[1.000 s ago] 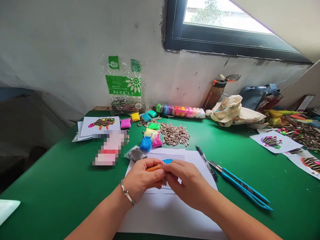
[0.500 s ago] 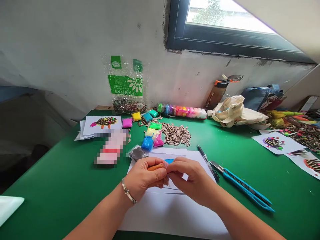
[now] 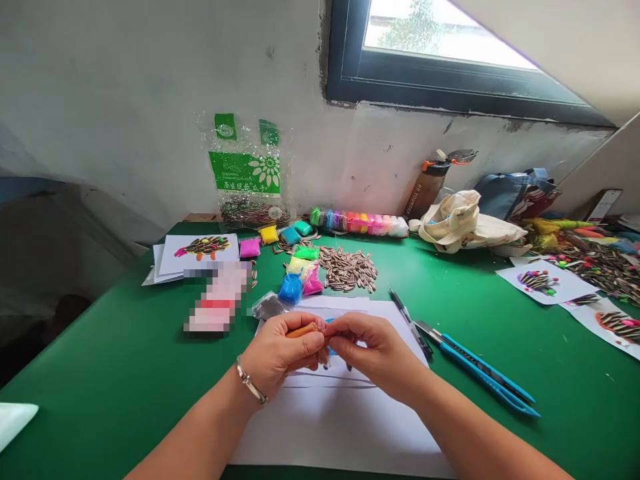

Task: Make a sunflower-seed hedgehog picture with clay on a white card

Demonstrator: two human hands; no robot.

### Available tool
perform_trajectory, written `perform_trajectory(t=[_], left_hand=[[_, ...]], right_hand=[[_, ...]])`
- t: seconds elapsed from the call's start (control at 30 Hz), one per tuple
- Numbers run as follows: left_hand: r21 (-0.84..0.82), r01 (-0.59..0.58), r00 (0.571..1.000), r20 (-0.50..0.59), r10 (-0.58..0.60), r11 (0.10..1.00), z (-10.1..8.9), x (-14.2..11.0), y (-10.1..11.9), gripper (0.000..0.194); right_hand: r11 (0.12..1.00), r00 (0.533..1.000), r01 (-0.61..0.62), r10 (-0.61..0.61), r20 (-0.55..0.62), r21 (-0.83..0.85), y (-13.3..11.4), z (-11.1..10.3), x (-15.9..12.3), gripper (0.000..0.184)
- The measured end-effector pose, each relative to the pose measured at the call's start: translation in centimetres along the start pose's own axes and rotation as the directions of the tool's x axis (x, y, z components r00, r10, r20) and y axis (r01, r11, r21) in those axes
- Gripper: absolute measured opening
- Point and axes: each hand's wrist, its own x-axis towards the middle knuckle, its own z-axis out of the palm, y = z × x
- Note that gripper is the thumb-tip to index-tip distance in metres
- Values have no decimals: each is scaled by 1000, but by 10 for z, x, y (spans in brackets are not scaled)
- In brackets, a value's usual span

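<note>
A small packet of orange clay (image 3: 302, 330) in clear plastic is gripped in my left hand (image 3: 280, 347), fingers curled round it. The fingertips of my right hand (image 3: 377, 347) pinch the plastic at the packet's right end. Both hands are held over white paper (image 3: 340, 427) on the table. Part of a blue shape shows on the paper behind my fingers; the rest is hidden. A packet of dark clay (image 3: 270, 305) lies just beyond my left hand. Further back are a blue clay packet (image 3: 291, 289) and a heap of sunflower seeds (image 3: 349, 269).
Right of the paper lie a pen (image 3: 407, 319) and a blue utility knife (image 3: 483, 367), blade showing. Seed pictures (image 3: 545, 280) are at the right, another (image 3: 200, 252) at the left. A bottle (image 3: 425, 190), a cloth bag (image 3: 463, 223) and a seed bag (image 3: 245, 180) stand along the wall.
The view has shifted slightly, and both hands appear a little further left. My right fingertips still pinch the plastic of the orange clay packet.
</note>
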Motion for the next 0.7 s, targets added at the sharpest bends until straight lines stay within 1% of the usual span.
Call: perform_trajectory(t=[0.07,0.17,0.23,0.3,0.37,0.43,0.5,0.57,0.6,0.7], left_hand=[[-8,-6,1000,-6,6,1000,1,-1,0,32],[7,-8,1000,-9,8,1000,3,-3,0,31],[6,-2,1000,-26,2,1000,4,-4,0,32],[-5,2,999,-47,-2,1000,5,-5,1,32],[-20,-7,997,-72,5,1000,6,-5,1,33],[-39,-30,994,-104,25,999,4,-4,1,33],[-68,-56,989,-140,46,996,2,-2,1,34],[-100,-67,986,-160,51,993,0,-1,1,35],[-116,-67,986,-161,48,991,0,0,1,35],[-138,-56,987,-155,34,989,1,0,2,36]], right_hand=[[999,1000,27,-27,12,-24,-1,-1,-1,19],[993,999,46,-45,12,-109,-2,0,-4,18],[993,999,39,-40,-1,-109,-2,1,-4,15],[1000,1000,1,-1,-7,-11,-2,1,-4,11],[980,996,-85,87,-4,179,0,-1,-3,5],[906,982,-167,187,-13,390,3,-5,-1,5],[820,966,-183,252,-55,543,6,-10,1,11],[769,954,-163,283,-100,618,8,-12,2,15],[762,950,-162,293,-110,627,9,-13,3,17],[792,947,-204,308,-88,576,11,-9,3,21]])
